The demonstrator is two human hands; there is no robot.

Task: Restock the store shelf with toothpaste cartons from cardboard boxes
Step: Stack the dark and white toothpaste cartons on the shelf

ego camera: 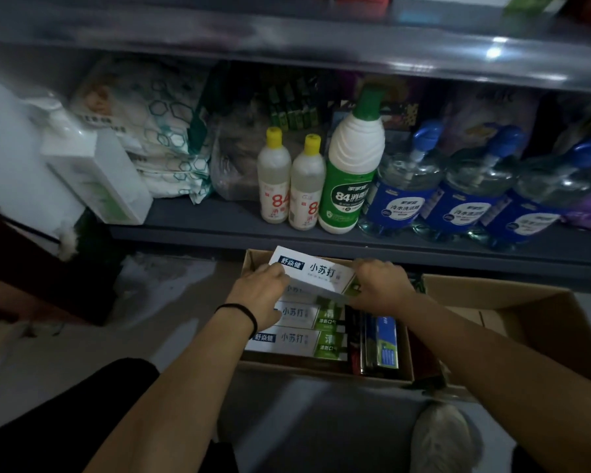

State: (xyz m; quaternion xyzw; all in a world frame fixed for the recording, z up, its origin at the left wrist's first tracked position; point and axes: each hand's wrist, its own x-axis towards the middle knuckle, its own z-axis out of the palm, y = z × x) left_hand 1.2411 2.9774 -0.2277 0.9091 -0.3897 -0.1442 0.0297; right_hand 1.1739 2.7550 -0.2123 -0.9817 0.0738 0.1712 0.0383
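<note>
A white and green toothpaste carton is held level above an open cardboard box on the floor. My left hand grips its left end and my right hand grips its right end. Below it, more white and green toothpaste cartons lie flat in the left part of the box. Dark and blue cartons stand on edge in the box's right part. The grey store shelf runs just beyond the box.
On the shelf stand two yellow-capped bottles, a green-capped white bottle and three blue-labelled bottles; white packs lie at the left. A second open cardboard box sits to the right. My shoe is on the floor.
</note>
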